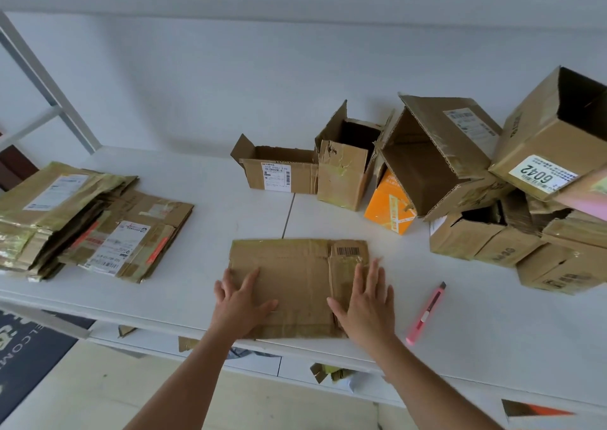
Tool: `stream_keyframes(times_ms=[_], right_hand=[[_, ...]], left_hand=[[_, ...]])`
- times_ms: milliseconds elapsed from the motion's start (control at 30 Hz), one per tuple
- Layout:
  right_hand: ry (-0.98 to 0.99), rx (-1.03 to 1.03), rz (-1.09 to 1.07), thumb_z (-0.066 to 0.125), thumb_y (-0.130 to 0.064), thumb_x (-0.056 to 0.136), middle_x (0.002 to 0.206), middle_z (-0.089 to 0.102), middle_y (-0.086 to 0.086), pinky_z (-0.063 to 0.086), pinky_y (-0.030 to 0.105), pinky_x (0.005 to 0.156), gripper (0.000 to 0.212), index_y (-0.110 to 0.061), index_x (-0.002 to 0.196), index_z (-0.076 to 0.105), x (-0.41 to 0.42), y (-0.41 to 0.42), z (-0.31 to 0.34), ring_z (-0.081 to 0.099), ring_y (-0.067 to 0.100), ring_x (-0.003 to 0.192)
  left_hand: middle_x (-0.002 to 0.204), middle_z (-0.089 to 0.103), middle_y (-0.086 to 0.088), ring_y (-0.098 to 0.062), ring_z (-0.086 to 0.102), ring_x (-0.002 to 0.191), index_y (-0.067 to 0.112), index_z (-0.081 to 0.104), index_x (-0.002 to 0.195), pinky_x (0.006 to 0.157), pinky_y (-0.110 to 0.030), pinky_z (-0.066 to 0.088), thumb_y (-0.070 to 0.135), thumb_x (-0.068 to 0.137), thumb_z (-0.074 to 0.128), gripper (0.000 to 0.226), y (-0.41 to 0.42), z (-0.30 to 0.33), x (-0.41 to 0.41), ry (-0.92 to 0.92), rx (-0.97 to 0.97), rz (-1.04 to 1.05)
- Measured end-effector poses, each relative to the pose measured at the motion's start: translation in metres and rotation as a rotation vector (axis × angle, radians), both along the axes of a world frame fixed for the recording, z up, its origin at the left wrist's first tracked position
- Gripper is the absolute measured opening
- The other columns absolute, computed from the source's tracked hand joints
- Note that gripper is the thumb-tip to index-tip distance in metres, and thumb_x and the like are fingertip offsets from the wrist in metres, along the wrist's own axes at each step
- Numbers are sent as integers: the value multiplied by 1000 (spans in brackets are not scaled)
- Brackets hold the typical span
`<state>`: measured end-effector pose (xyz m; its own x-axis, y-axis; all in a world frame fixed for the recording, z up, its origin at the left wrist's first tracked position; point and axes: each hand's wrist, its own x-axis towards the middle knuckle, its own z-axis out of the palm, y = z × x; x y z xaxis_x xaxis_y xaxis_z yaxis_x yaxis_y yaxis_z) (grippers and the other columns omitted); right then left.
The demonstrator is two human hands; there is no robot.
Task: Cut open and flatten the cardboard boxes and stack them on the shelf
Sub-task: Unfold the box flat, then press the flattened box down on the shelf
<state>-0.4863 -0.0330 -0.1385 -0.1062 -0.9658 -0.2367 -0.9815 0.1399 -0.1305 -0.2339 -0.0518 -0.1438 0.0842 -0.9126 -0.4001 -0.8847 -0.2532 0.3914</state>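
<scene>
At table centre, just inside the near edge, lies the flattened box point(297, 285), a brown sheet with tape along its creases and a barcode near its 1 o'clock corner. Left hand point(241, 301) presses flat on its 8 o'clock part; right hand point(368, 301) presses flat on its 4 o'clock part. Both hands are spread with straight fingers, palms down; neither grasps anything. The knife point(426, 313), pink, rests on the table at 3 o'clock of the sheet, just beside the right hand and apart from it; whether its blade is out cannot be told. The stack point(88, 222) of flattened boxes lies at 9 o'clock, well apart. Uncut boxes point(460, 173) crowd from 12 to 2 o'clock, several open-topped, one orange, some piled on others.

Handling, as judged: the sheet is light and fairly stiff across its panels but hinges at each crease, and the folded flap under the right hand is likely to spring up once pressure lifts. Taped areas look glossy and may be slick. The better hold is probably a pinch on the two short edges at 9 and 3 o'clock, thumbs on top, keeping the layers shut together while carrying it towards the stack. A one-edge hold would likely let it sag or unfold.
</scene>
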Motion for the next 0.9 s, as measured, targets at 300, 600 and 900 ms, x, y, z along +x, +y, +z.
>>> stream_keyframes(times_ms=[300,600,900], right_hand=[[-409,112,123,43,-46,101,165,-5,12,10,38,123,81,-11,157,-4,22,-9,21,4,27,152],[-420,-314,-44,51,-29,101,163,10,11,43,35,104,77,-17,158,0,26,-97,82,28,29,144],[-328,-364,235,50,-23,102,164,4,8,36,42,113,72,-17,158,4,60,-158,90,30,31,143]], left_hand=[[157,16,-18,-38,14,143,24,47,139,114,-54,25,44,81,75,67,-22,28,18,7,-242,263],[165,6,-3,-25,1,152,23,21,156,123,-48,6,49,98,48,69,-47,19,9,4,-260,-60],[164,-17,0,-22,-18,150,44,-6,153,122,-45,-8,81,82,17,84,-80,-23,20,-142,-178,-209]])
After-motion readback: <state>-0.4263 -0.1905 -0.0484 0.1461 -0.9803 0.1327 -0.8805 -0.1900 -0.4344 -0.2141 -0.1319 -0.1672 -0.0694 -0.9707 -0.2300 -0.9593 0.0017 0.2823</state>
